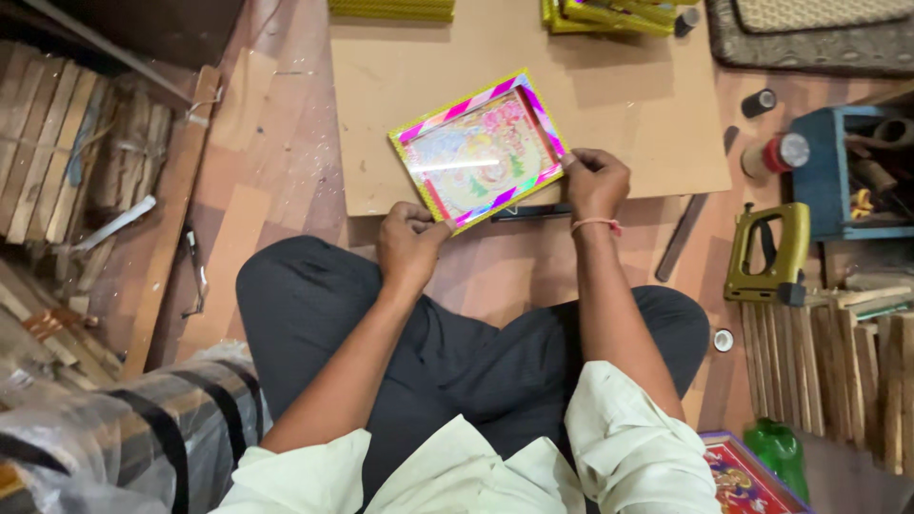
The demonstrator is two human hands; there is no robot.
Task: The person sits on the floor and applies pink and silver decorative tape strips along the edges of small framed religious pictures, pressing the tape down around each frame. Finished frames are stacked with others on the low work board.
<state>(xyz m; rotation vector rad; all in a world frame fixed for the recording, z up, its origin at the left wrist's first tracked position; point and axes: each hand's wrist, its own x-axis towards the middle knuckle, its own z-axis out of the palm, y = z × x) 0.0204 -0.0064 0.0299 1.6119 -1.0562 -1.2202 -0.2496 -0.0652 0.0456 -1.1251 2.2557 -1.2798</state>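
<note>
A small framed picture (479, 148) with a glittery yellow, pink and white striped border lies tilted on a brown board (619, 95) on the floor. My left hand (409, 243) grips its near left corner. My right hand (595, 183), with a red thread at the wrist, holds its right corner. The glass front reflects light. A dark flat tool (531, 211) lies just under the frame's near edge, between my hands.
A yellow-green staple gun (766, 255) rests at the right, above a row of wooden strips (828, 371). A blue box (838, 171) and tape rolls (776, 154) sit beyond it. Wood pieces (57, 143) pile up at left. More frames (609, 14) lie at the top.
</note>
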